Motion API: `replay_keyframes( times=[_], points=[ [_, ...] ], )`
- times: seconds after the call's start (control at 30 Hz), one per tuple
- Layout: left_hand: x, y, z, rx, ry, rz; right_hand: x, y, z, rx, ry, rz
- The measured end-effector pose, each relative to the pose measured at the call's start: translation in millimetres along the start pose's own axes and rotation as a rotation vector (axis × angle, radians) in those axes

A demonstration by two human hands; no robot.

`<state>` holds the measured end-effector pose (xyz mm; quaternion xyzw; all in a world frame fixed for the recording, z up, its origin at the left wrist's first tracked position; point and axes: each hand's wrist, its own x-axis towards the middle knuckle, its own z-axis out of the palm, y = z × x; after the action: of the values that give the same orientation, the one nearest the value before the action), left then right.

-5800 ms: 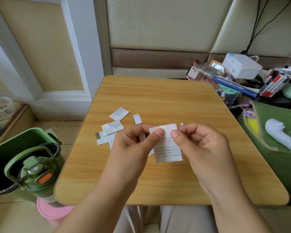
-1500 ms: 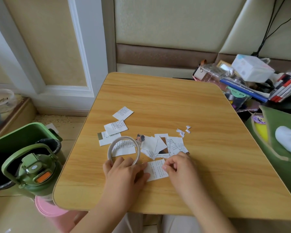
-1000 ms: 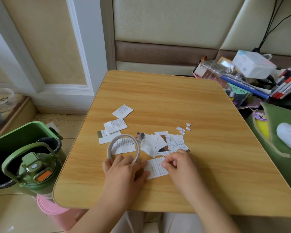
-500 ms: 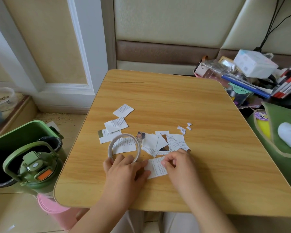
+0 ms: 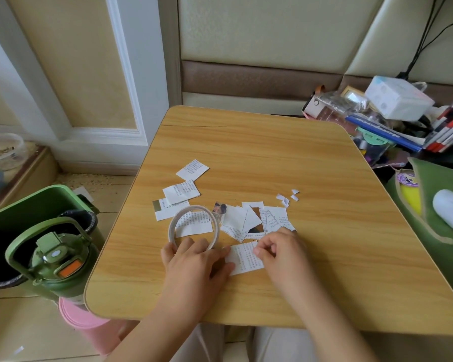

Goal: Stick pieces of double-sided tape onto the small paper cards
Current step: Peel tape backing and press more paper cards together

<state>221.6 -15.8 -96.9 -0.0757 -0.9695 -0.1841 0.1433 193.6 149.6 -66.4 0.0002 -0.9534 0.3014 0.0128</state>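
Observation:
On the wooden table (image 5: 272, 158) a small printed paper card (image 5: 245, 259) lies flat near the front edge. My left hand (image 5: 194, 262) grips the near side of a white ring of double-sided tape (image 5: 191, 209), and its thumb lies against the card's left edge. My right hand (image 5: 280, 249) has its fingertips bunched on the card's upper right edge, pinching there. Whether a strip of tape lies under those fingers is hidden. More printed cards lie in a loose pile (image 5: 249, 220) just behind, and others (image 5: 181, 192) lie to the left.
Tiny paper scraps (image 5: 288, 197) lie right of the pile. Left of the table stand a green bin (image 5: 37, 205), a green bottle (image 5: 55, 262) and a pink container (image 5: 76, 314). Stationery clutter (image 5: 392, 111) and a green bag (image 5: 442, 218) crowd the right side.
Earlier both hands held the card up in the air. Since then it lies on the table with the tape roll beside it. Over the last second the hands have barely moved.

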Motion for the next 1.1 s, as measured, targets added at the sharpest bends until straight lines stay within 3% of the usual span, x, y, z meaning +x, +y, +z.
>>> replay_keyframes(
  times=[0.2, 0.43, 0.7, 0.93, 1.1],
  points=[
    [0, 0, 0, -0.013, 0.005, 0.008, -6, -17, 10, 0.031, -0.141, -0.183],
    [0, 0, 1, -0.015, 0.005, 0.003, -2, 3, -7, 0.021, -0.079, -0.025],
    [-1, 0, -2, -0.026, -0.012, 0.004, -7, -17, 11, 0.018, -0.142, -0.205],
    [0, 0, 0, -0.028, 0.004, 0.000, -3, 2, -5, -0.011, -0.092, -0.074],
    [-1, 0, -1, -0.030, -0.003, 0.003, -6, -12, 5, -0.025, -0.122, -0.199]
  ],
)
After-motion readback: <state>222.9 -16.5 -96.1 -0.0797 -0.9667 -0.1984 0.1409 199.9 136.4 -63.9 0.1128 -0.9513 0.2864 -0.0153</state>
